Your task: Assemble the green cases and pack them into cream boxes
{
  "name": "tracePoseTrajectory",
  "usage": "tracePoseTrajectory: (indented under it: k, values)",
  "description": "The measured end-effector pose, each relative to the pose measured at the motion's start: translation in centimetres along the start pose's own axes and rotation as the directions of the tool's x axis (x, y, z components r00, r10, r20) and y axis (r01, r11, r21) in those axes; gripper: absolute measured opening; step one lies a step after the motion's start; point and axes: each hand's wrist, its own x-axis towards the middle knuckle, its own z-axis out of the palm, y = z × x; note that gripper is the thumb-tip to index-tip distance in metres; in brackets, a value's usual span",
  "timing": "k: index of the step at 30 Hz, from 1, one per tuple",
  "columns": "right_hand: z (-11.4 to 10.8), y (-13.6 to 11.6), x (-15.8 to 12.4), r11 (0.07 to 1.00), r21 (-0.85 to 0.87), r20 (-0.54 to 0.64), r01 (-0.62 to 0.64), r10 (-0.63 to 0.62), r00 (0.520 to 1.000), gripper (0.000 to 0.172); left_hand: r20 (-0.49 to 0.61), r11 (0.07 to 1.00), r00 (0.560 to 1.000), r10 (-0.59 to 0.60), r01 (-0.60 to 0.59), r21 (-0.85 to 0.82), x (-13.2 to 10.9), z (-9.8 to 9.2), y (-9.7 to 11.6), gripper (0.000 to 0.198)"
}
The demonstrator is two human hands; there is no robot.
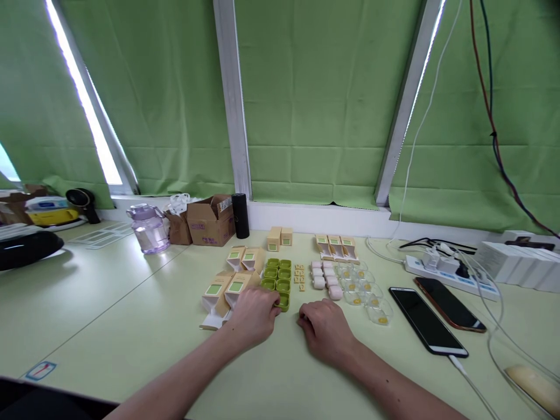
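Note:
My left hand (pixel 254 315) rests on the pale green desk with its fingers curled against the nearest of several green square cases (pixel 277 279). My right hand (pixel 326 331) lies beside it, knuckles up, fingers curled under; nothing shows in it. Tan cardboard boxes with green labels (pixel 227 287) stand just left of the green cases. Small yellow tags (pixel 300 275), pink cases (pixel 324 277) and clear plastic trays with yellow pieces (pixel 363 289) lie in rows to the right.
Two phones (pixel 426 319) lie at the right, one on a cable, beside a white power strip (pixel 441 266) and white boxes (pixel 518 262). A purple bottle (pixel 149 228), an open carton (pixel 210 220) and a black cylinder (pixel 240 216) stand at the back left.

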Motion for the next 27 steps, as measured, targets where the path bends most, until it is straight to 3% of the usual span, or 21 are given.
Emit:
tracePoseTrajectory:
  k: [8,14,20,27]
  values:
    - [-0.2,0.0,0.1,1.000,0.020,0.009,-0.011,0.011,1.000,0.013,-0.085,0.999,0.996,-0.006,0.010,0.046,0.1,-0.5,0.2,0.010]
    - [-0.5,-0.1,0.2,0.999,0.039,0.045,-0.012,0.010,0.999,0.014,-0.158,0.993,0.986,0.061,-0.044,0.107,2.2,-2.7,-0.2,0.007]
    - [-0.7,-0.2,0.2,0.999,0.038,0.071,-0.024,0.021,0.997,0.012,-0.152,0.946,0.977,0.147,-0.093,0.311,8.7,-4.0,-2.5,0.037]
    - [-0.7,-0.3,0.3,0.999,0.028,0.059,-0.021,0.019,0.998,0.011,-0.036,0.914,0.995,0.088,-0.066,0.400,17.6,-1.6,-5.7,0.063]
